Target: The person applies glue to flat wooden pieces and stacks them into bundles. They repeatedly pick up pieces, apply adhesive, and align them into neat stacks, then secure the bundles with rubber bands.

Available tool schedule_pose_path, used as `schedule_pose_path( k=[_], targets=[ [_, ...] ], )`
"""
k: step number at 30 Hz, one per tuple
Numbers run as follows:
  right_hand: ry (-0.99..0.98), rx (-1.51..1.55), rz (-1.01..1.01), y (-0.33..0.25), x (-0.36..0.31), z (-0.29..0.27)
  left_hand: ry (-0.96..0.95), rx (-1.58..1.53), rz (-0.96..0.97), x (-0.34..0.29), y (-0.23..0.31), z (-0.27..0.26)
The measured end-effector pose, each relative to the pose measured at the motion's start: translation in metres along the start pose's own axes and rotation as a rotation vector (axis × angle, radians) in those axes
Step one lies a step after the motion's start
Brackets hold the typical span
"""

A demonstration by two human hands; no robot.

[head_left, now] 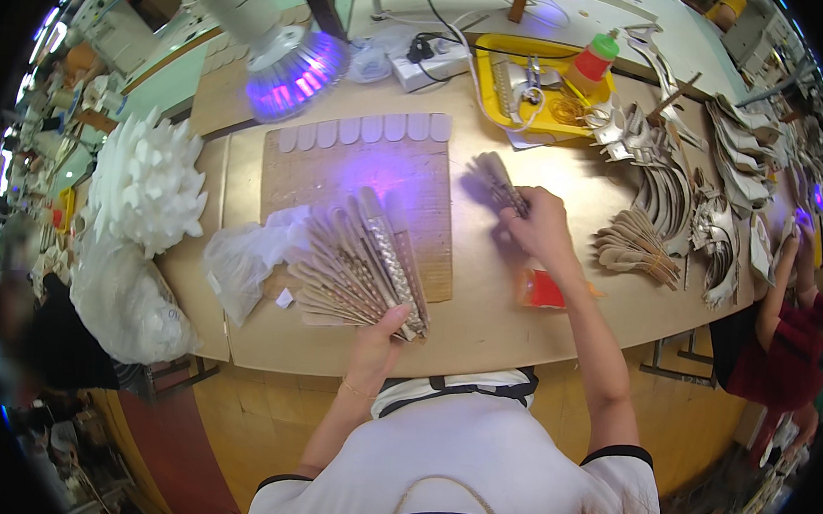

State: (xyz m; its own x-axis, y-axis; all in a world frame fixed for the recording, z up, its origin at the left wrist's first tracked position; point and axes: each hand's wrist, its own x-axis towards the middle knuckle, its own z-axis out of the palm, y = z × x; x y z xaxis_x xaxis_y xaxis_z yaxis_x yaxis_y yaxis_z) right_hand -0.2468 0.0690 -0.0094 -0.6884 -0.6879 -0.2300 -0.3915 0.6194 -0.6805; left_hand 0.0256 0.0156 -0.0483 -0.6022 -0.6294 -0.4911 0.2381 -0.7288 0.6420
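My left hand is closed around the lower ends of a fan of beige strips with rounded tips. Some of these strips carry a shiny, textured band. Farther right, my right hand grips a smaller bundle of similar strips, blurred and apart from the fan. Beneath the fan lies a brown cardboard sheet, with a row of pale rounded tabs along its far edge. Right of my right hand, another spread bundle of strips rests on the table. A red packet lies below my right wrist.
A lamp casts violet light over the cardboard. Behind my right hand stands a yellow tray with tools and a green-capped bottle. White spiky pieces and plastic bags are at left. Curved parts pile up at right, near another person.
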Motion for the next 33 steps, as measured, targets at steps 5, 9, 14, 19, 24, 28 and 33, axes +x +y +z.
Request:
schedule_pose_path(
  k=[5, 9, 14, 19, 24, 28, 33],
  targets=[
    [-0.146, 0.494, 0.047, -0.028, -0.047, 0.008, -0.024, -0.004, 0.046, -0.015, -0.004, 0.009],
    [-0.092, 0.614, -0.028, -0.044, -0.097, 0.048, -0.006, 0.085, 0.055, -0.025, -0.011, 0.01],
    [-0.219, 1.055, 0.085, -0.052, -0.119, 0.07, -0.079, 0.089, 0.084, -0.035, -0.015, 0.006],
    [-0.291, 1.253, 0.241, -0.052, -0.118, 0.068, -0.129, 0.249, 0.077, -0.023, -0.009, 0.003],
    [-0.259, 1.328, 0.179, -0.047, -0.114, 0.073, -0.126, 0.303, 0.076, -0.021, 0.002, 0.02],
    [-0.143, 1.051, -0.107, -0.05, -0.118, 0.078, -0.093, 0.532, -0.028, -0.025, 0.014, 0.027],
    [-0.259, 0.977, -0.012, -0.051, -0.113, 0.064, -0.174, 0.647, -0.077, -0.023, 0.008, 0.024]
  ],
)
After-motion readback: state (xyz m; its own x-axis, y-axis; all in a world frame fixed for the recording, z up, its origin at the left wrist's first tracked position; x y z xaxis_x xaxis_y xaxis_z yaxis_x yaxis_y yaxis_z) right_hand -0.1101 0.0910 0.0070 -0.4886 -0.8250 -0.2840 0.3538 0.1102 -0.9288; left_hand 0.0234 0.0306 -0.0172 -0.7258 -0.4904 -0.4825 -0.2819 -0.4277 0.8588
